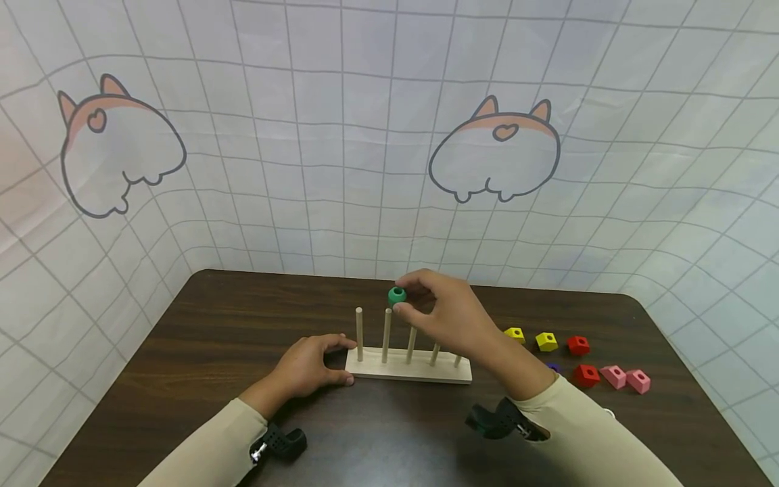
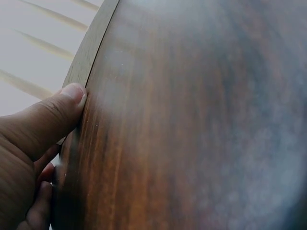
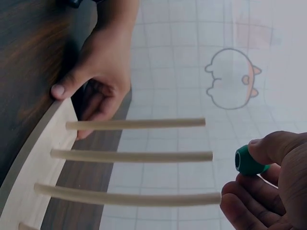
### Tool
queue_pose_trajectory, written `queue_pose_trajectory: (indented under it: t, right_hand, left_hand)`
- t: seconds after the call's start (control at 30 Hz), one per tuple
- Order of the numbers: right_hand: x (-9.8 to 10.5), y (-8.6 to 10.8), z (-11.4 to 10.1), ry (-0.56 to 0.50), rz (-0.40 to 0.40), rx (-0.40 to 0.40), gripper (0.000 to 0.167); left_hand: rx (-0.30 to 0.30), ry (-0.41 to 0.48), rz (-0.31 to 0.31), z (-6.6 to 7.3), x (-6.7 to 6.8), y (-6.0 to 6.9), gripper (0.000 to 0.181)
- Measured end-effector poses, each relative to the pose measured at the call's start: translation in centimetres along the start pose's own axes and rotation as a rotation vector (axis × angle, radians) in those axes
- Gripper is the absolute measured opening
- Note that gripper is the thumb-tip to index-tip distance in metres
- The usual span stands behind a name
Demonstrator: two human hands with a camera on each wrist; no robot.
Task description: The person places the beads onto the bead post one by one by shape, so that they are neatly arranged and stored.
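Between thumb and fingers of my right hand point(image 1: 456, 314) is a green bead point(image 1: 397, 296) with a hole through it. It is held up near the tops of the wooden pegs point(image 1: 386, 336), apart from them, toward the left end of the row. The right wrist view shows the green bead point(image 3: 249, 160) beyond the peg tips, its hole facing them. My left hand point(image 1: 304, 367) grips the left end of the pale wooden peg base point(image 1: 408, 368), thumb at the front and fingers behind. In the left wrist view, the thumb point(image 2: 57, 110) presses the base's edge.
Right of the peg base lie yellow blocks point(image 1: 546, 341), red blocks point(image 1: 587, 375) and pink blocks point(image 1: 638, 381), with holes. A blue piece point(image 1: 553, 367) and a white piece point(image 1: 609, 412) are partly hidden by my right arm. A white gridded curtain point(image 1: 365, 135) surrounds the dark table point(image 1: 255, 304).
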State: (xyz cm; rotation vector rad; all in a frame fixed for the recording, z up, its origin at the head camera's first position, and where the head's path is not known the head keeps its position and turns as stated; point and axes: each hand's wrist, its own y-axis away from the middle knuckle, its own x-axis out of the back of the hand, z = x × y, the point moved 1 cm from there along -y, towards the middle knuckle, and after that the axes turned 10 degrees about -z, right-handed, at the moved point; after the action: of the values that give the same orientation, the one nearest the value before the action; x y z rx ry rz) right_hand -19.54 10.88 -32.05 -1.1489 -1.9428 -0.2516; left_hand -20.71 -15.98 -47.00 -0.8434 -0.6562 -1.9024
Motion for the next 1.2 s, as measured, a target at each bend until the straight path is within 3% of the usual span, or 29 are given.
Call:
queue_pose_trajectory:
  t: [0.77, 1.2]
  right_hand:
    - [-3.5, -1.9, -2.0, -0.069, 0.035, -0.018, 0.028]
    - [-5.7, -2.0, -2.8, -0.086, 0.047, -0.087, 0.032]
  left_hand:
    - [-0.026, 0.002, -0.004, -0.3, 0.0, 0.0, 0.053]
    - [-0.038, 0.014, -0.018, -0.7, 0.0, 0.2, 0.054]
